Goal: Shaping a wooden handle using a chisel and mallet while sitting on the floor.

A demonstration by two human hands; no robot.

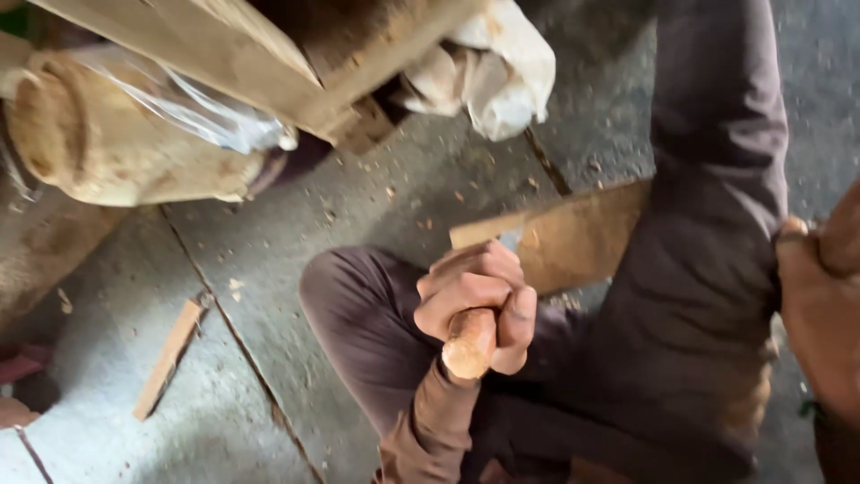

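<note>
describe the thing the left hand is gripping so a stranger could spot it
Start at the person's bent knee in dark trousers at the centre of the concrete floor. Just right of it, the left hand closes around a rounded wooden handle end. Unlike the flat wood strips nearby, it is smooth, knob-shaped and orange-tan.

I get 1 view only, from the camera on the person's head, tilted steeply down and close in on the lap. It faces the concrete floor (269, 269) ahead of the bent knees, with a wooden bench (269, 54) cropped at the upper edge.
</note>
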